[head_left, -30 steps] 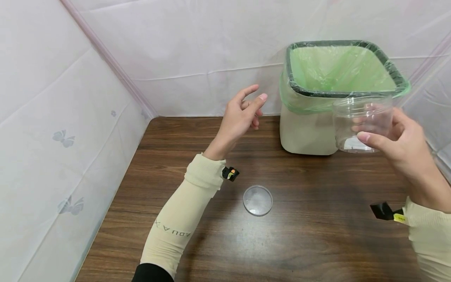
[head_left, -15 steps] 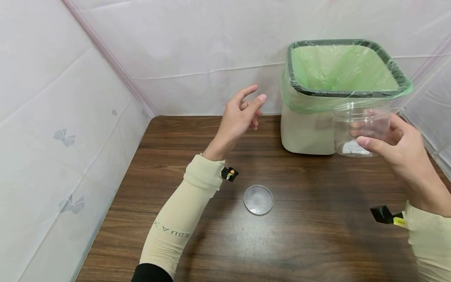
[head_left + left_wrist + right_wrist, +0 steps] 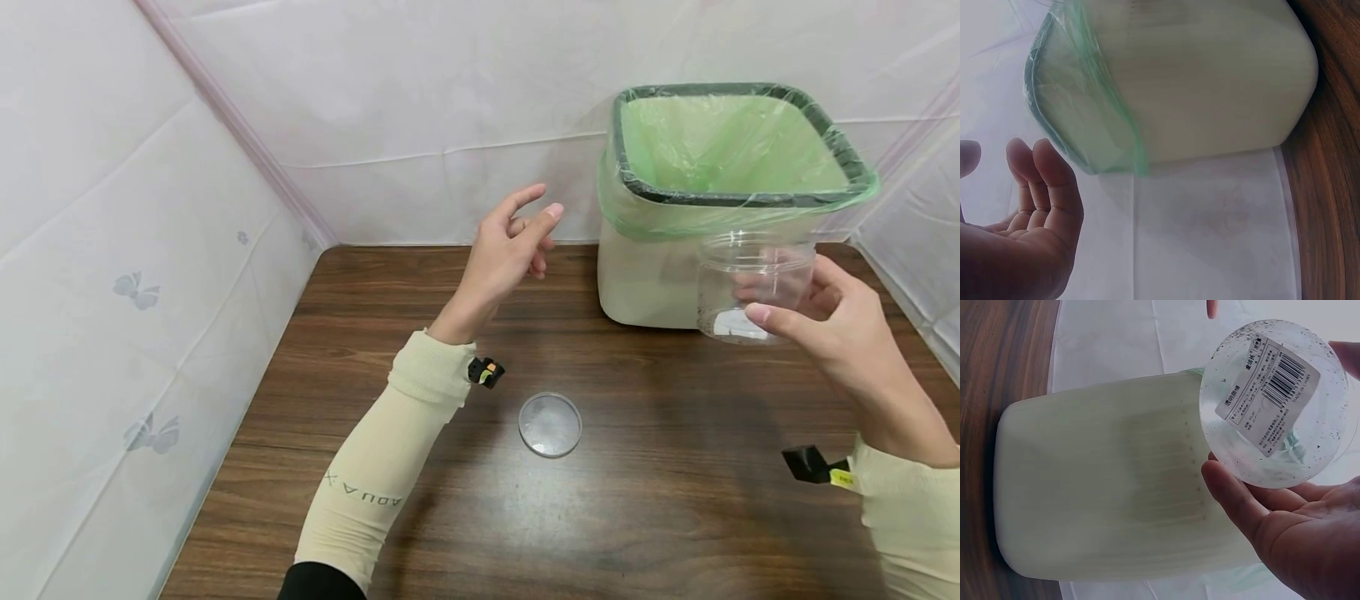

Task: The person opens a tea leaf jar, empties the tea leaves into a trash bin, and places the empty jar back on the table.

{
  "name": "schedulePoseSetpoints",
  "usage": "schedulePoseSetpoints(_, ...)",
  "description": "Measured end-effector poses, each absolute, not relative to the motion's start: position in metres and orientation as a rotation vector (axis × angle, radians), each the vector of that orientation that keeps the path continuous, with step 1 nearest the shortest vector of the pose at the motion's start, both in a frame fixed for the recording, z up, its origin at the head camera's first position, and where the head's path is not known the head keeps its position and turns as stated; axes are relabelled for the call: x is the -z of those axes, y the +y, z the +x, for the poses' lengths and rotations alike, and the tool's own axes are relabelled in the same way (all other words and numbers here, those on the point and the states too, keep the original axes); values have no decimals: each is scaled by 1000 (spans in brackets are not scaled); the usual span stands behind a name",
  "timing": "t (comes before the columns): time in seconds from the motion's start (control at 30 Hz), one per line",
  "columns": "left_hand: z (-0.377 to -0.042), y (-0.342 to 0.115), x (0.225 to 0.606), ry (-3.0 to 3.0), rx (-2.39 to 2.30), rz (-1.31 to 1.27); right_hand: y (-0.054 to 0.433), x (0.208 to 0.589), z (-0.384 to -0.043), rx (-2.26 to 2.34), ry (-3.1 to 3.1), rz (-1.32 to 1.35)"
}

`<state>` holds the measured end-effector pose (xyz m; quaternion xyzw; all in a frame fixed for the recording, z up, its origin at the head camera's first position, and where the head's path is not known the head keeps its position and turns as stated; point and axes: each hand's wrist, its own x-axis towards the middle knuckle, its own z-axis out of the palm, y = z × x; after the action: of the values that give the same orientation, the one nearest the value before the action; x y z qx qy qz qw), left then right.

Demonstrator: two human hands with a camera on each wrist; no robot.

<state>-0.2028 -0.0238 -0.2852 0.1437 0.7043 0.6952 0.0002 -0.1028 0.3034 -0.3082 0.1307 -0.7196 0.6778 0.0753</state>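
Note:
My right hand [image 3: 851, 325] grips a clear plastic jar [image 3: 720, 283] by its side, thumb in front and fingers behind. The jar is upright, its top uncovered, held above the table in front of the bin. On its underside, in the right wrist view, a white barcode label [image 3: 1269, 394] shows, with small dark specks scattered around it. To the left of the bin, my left hand [image 3: 506, 250] is raised in the air with loosely bent fingers and nothing in it. A round clear lid [image 3: 550, 425] lies flat on the table between the two forearms.
A pale bin [image 3: 648, 283] with a dark rim and a green liner bag stands at the back right of the wooden table [image 3: 660, 500]. White sheets [image 3: 420, 100] hang behind and on both sides of the table.
My right hand has lowered the jar from near the bin's rim, bringing it slightly left and towards me. The left hand has barely moved, and the lid lies where it was.

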Motion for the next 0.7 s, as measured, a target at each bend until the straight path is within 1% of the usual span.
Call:
schedulePoseSetpoints(0.5, -204, -29, 289, 2223, -2175, 454, 303, 316, -101, -1810, -2381, 353)
schedulePoseSetpoints(0.7, -204, -30, 291, 2229, -2172, 460, 303, 321, -102, -1843, -2379, 324)
